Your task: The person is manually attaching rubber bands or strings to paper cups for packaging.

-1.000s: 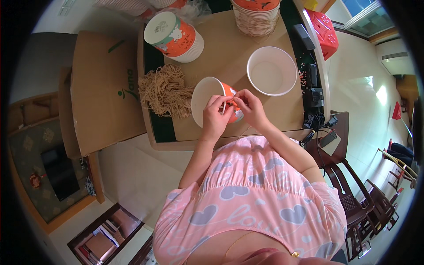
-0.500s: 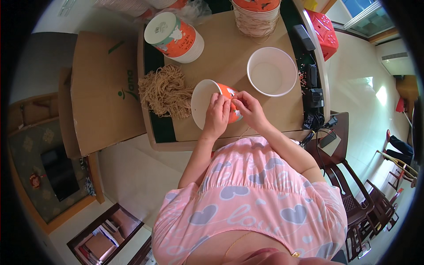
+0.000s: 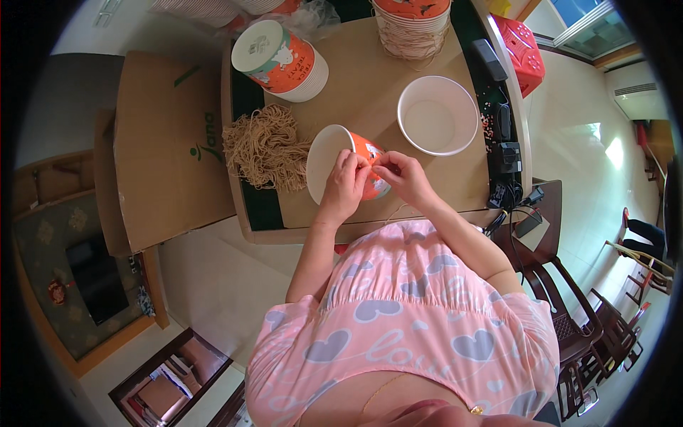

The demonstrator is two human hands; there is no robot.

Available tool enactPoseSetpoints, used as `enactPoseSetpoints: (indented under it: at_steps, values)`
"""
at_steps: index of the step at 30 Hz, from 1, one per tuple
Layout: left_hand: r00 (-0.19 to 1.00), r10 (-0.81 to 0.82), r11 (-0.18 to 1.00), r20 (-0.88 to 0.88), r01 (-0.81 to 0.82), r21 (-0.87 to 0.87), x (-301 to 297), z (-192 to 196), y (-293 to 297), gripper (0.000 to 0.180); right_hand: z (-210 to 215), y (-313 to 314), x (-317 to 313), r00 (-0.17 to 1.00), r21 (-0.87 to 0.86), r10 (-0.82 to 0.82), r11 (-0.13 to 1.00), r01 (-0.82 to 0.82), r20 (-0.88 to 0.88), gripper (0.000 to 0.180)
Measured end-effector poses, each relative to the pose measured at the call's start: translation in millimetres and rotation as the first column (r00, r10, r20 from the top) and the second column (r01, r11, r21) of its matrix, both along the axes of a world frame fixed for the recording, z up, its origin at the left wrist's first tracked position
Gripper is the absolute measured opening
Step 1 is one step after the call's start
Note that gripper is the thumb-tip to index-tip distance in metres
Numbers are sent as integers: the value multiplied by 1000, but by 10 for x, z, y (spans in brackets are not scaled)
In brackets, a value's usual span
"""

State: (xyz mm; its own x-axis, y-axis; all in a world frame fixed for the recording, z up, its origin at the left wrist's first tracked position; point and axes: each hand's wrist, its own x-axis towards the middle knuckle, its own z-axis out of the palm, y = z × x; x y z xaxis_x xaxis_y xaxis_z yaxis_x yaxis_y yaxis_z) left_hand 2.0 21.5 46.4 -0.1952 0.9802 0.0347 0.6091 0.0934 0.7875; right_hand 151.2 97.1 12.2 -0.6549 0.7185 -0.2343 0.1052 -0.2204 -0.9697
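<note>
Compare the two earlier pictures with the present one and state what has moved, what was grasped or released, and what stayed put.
Almost nothing has changed. The left hand and right hand keep hold of the orange paper cup, which lies tilted on its side on the table; only the fingers shift slightly at its wall. Nothing was picked up or let go. The empty white cup, the bundle of tan strings and the cup stack stayed where they were.

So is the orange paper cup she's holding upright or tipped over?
Tipped on its side: the orange paper cup shows its white mouth facing left.
</note>
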Motion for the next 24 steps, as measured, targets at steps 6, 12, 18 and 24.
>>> enactPoseSetpoints:
  at_steps: [6,12,18,24]
  values:
    - [999,5,1000,42,-4,-17,19,74,7,9,-23,13,7,1000,-90,-22,996,22,-2,7]
    - [995,37,999,96,-33,-42,13,90,4,15,64,-26,-3,991,68,-121,990,125,-60,9]
    - [1000,-15,1000,15,15,-11,22,55,2,12,64,-37,-22,997,248,-78,965,81,-22,7]
    - [999,-39,999,-5,39,9,23,61,-7,6,22,-22,-15,998,69,-59,996,59,-4,6]
